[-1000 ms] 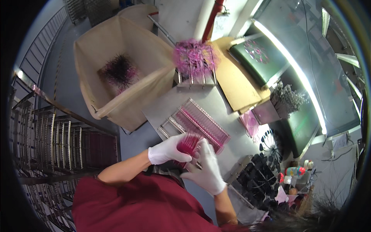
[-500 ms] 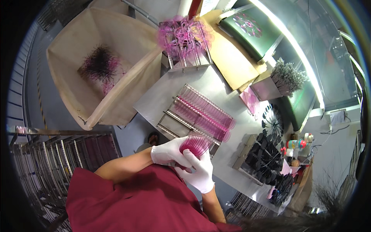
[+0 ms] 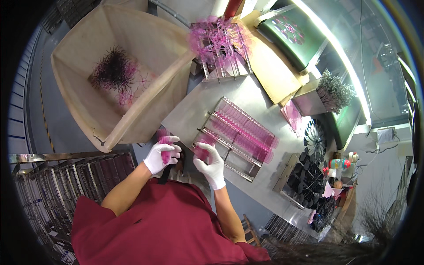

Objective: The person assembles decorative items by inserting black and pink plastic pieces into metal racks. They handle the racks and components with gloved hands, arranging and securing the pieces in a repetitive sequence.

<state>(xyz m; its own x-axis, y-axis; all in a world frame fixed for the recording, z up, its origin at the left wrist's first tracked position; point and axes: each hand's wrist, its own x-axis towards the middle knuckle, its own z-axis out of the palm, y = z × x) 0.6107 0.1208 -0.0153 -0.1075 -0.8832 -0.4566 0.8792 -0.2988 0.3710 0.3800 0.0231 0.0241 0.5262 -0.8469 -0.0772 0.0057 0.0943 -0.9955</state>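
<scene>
My left hand [image 3: 155, 160], in a white glove, grips a bunch of thin, see-through pink lens-like pieces [image 3: 165, 155] beside the table's left edge. My gloved right hand [image 3: 213, 167] has its fingers curled around more pink pieces [image 3: 201, 153] at the near-left end of a metal rack [image 3: 239, 171]. Whether those pieces are in the rack or held free of it I cannot tell. Along the rack's far rows stands a dense line of upright pink pieces [image 3: 245, 132]. Part of its near row shows bare slots.
A large cream bin [image 3: 154, 101] at left holds black and pink branched scraps. Behind the rack stands another rack heaped with tangled pink strips [image 3: 221, 42]. Black fan-shaped pieces [image 3: 304, 176] lie at right near a metal box. Slotted racks [image 3: 75, 190] fill the lower left.
My hands have moved apart from one shared bunch. The left has gone left with pink pieces; the right has moved to the rack's near-left end. The view has shifted slightly.
</scene>
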